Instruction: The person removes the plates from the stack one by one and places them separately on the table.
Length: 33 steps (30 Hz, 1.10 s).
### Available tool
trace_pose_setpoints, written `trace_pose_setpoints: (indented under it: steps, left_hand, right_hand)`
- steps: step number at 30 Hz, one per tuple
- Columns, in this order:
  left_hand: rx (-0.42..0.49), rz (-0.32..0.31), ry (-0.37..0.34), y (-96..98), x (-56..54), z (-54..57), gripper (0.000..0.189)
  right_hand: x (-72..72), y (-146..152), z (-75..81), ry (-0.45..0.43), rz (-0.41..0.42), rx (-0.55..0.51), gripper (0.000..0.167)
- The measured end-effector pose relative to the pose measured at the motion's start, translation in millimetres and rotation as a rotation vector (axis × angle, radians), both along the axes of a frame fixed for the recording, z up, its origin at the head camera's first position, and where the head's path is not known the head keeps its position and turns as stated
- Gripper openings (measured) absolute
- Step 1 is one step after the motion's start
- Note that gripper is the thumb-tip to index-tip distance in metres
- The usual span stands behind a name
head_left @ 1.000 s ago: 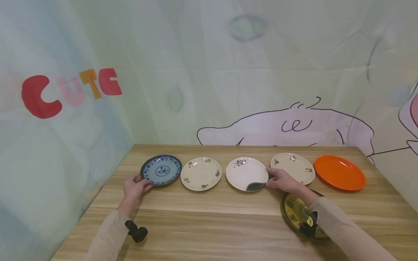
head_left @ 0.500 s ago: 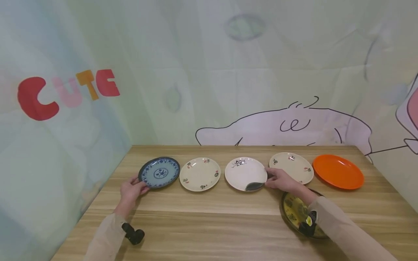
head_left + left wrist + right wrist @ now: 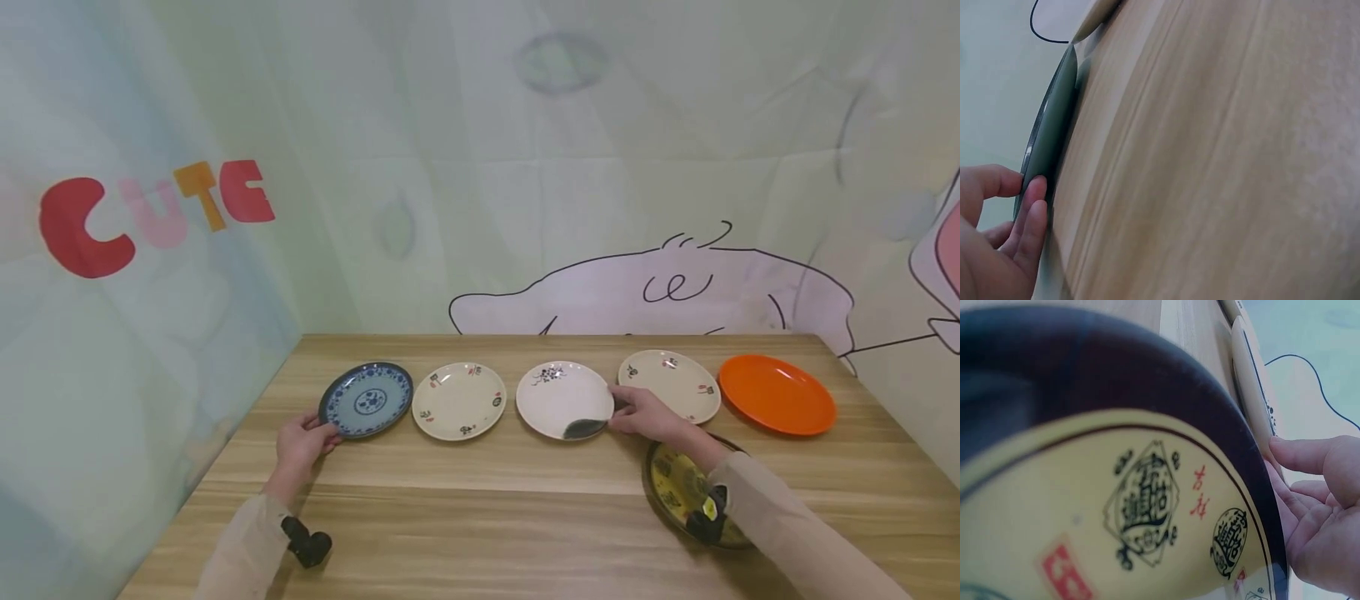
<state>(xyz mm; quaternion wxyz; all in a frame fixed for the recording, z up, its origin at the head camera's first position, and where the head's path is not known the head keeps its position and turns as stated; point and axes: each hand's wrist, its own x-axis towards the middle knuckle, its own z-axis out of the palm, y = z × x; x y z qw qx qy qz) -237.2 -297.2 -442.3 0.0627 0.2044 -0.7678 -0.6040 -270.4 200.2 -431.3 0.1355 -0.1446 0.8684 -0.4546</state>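
At the far left of the table, my left hand (image 3: 302,443) pinches the near-left rim of a blue-patterned plate (image 3: 369,401). In the left wrist view, thumb and fingers close on the edge of this dark-green-sided plate (image 3: 1054,125). My right hand (image 3: 647,414) pinches the right edge of a white plate (image 3: 562,396) with a dark leaf and a floral sprig. The right wrist view has the thumb on that white plate's rim (image 3: 1252,387). Below my right forearm lies a yellow plate (image 3: 670,492) with a dark rim, partly hidden by the sleeve; it fills much of the right wrist view.
Between the blue and white plates sits a cream plate (image 3: 459,400). Another cream plate (image 3: 663,379) lies behind my right hand, and an orange plate (image 3: 777,394) is at the far right. The wooden table (image 3: 480,533) meets a printed curtain (image 3: 405,167) at the back.
My left hand and the blue plate have shifted slightly nearer to me. The head view has moved a little; my right hand and the white plate stay in place.
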Motion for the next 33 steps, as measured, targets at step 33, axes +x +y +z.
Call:
trace_pose_setpoints:
  steps: [33]
  left_hand:
    - [-0.333,0.028,-0.054,-2.8,-3.9,18.8,0.055]
  right_hand:
    - [-4.4,-23.1,-5.3,-0.049,-0.277,-0.080,0.060]
